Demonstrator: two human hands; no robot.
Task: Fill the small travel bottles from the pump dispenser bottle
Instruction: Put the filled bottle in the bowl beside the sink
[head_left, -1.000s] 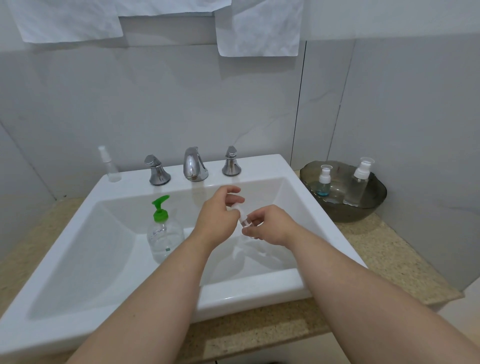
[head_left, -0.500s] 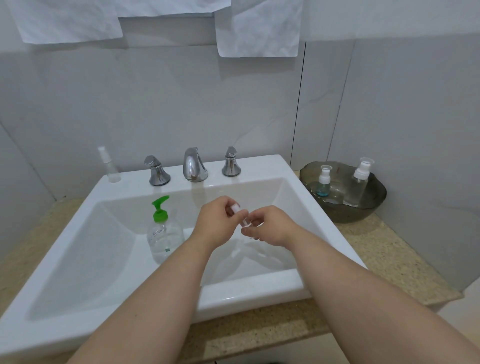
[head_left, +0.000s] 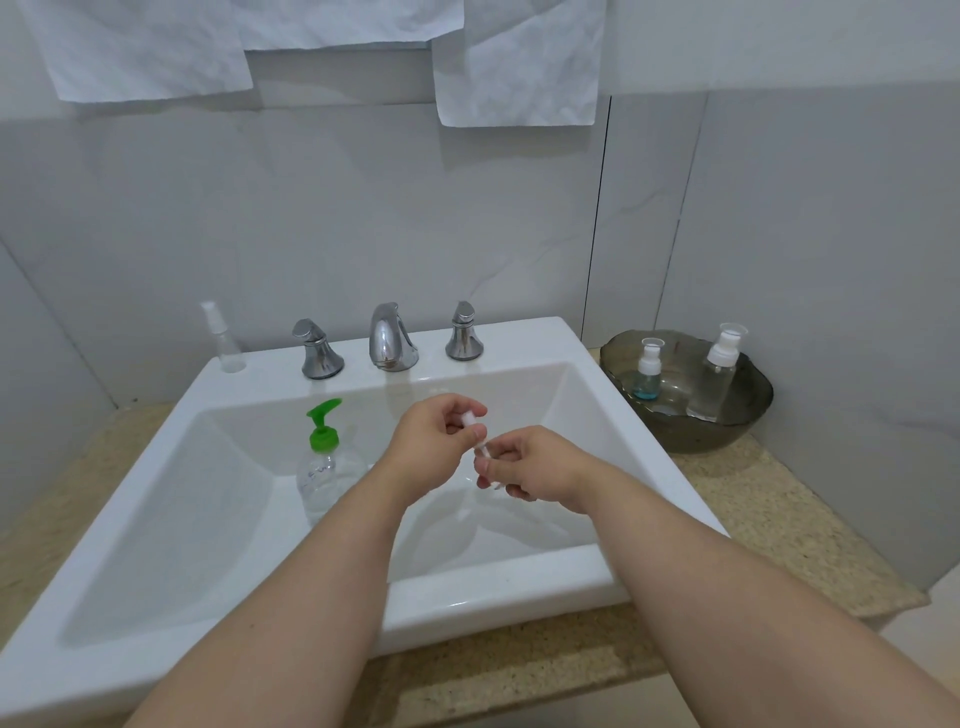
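Over the middle of the white sink (head_left: 519, 343), both hands meet on one small clear travel bottle (head_left: 484, 453). My right hand (head_left: 535, 462) grips its body, which is mostly hidden by the fingers. My left hand (head_left: 434, 447) pinches its white cap (head_left: 470, 419) at the top. The clear pump dispenser bottle (head_left: 327, 467) with a green pump head stands in the basin, left of my left forearm. A slim clear spray bottle (head_left: 223, 340) stands on the sink's back left corner. Two more travel bottles, a small one with blue liquid (head_left: 648, 371) and a taller clear one (head_left: 719, 376), stand in a dark glass bowl (head_left: 727, 436) at the right.
A chrome faucet (head_left: 392, 340) with two handles sits on the sink's back ledge. Speckled beige countertop (head_left: 753, 499) surrounds the sink. White cloths (head_left: 519, 67) hang on the tiled wall above.
My hands have stayed over the basin; my left fingers have shifted slightly on the white cap of the small bottle. Nothing else has moved.
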